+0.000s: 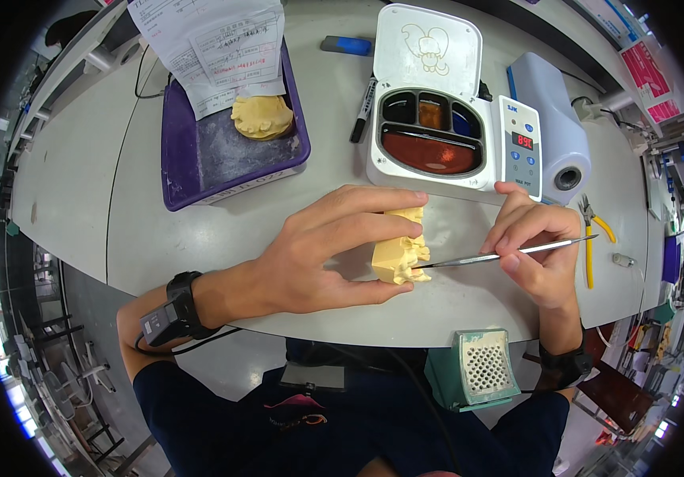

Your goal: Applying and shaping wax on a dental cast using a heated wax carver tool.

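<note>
My left hand (334,246) is closed around a yellow dental plaster model (392,259), fingers over its far side and thumb along the near side. Its toothed edge faces right. In my right hand (539,242) a thin metal wax carving tool (476,259) is pinched between thumb and fingers, slanting down to the left. The tool's tip meets the model's toothed edge near a small reddish spot. Just beyond both hands stands a white wax pot (489,181) with its lid up. Its wells hold red-brown wax (429,151), amber, blue and dark wax.
A purple tray (169,171) at the back left holds another plaster model (262,118) and paper sheets (219,48). A black marker (363,110) and a blue-grey block (347,45) lie left of the pot. Rightward are a pale blue device (549,119) and yellow-handled pliers (588,238). A green perforated box (481,370) sits at the near edge.
</note>
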`<state>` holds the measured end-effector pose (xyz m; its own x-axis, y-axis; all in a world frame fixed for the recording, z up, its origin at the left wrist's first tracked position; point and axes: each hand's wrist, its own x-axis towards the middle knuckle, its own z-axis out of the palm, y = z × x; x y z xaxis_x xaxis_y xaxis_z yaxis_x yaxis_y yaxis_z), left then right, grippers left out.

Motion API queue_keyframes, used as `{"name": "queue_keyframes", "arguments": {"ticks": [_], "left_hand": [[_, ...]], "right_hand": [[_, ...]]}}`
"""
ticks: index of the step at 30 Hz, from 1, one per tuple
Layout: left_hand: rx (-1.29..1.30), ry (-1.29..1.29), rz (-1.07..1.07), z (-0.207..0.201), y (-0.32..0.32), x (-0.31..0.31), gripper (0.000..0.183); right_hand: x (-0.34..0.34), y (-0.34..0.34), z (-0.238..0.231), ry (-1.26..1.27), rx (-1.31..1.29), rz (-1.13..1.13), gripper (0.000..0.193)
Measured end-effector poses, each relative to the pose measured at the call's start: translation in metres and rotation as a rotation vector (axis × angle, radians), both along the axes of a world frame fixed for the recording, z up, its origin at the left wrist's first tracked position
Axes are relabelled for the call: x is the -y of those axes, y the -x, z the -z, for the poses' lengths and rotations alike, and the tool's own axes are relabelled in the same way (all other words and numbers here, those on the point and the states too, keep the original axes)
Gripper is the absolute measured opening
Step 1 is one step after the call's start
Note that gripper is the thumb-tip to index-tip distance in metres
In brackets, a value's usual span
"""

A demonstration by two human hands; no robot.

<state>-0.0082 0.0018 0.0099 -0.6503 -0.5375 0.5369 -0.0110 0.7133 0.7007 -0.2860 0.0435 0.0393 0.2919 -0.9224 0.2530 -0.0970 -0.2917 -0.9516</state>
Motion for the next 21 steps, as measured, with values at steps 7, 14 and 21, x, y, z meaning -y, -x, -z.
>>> {"name": "queue_keyframes", "arguments": {"ticks": [7,14,21], "left_hand": [[-0.001,-0.009,0.007,0.0004,-0.0006,-0.0001,0.055],[-0.005,0.002,0.009,0.0002,-0.0003,0.0002,0.056],[0.001,0.009,-0.006,0.0001,0.0006,-0.0002,0.055]], "right_hand": [[0.0001,0.0002,-0.0007,0.006,-0.005,-0.01,0.01],[-0.0001,-0.0002,-0.0006,0.012,-0.007,-0.011,0.012],[0.0007,0.0001,-0.0018,0.026,-0.014,-0.035,0.012]]}}
